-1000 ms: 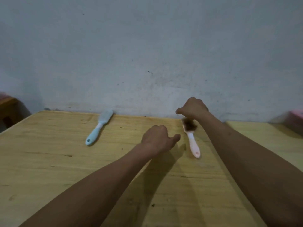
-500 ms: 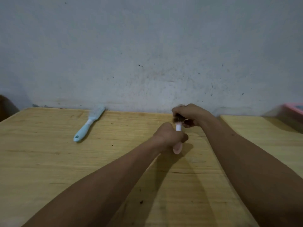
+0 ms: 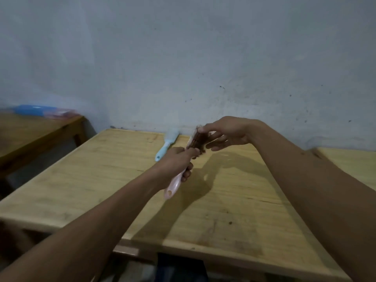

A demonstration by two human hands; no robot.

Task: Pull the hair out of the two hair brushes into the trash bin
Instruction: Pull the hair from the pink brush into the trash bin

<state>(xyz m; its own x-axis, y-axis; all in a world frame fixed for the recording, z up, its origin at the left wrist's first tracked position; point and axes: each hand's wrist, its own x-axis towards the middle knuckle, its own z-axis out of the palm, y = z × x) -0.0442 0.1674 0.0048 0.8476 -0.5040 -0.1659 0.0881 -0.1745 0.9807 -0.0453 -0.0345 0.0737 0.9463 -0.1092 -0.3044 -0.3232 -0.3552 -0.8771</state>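
Two wooden tables filled most of what I saw: the main table (image 3: 85,180) under the arms, against a grey wall (image 3: 183,58), and a side table (image 3: 30,137) off to the left carrying a blurred blue object (image 3: 34,109) I could not identify. From my seat I read both forearms reaching in over the main table, raised clear of its top. My left hand (image 3: 177,163) was wrapped closed around the handle of the pink brush (image 3: 173,187), the handle's free end sticking out below the fist toward me and the head rising past the knuckles. My right hand (image 3: 225,133) met that head from the right, thumb and forefinger pinched at its top edge, the other fingers loosely spread beneath. The clump of dark hair (image 3: 200,140) sat in the bristles between the two hands, just beside the right fingertips; I could not tell whether they gripped hair or brush. Behind the left hand, the blue brush (image 3: 166,144) lay flat near the wall, untouched.
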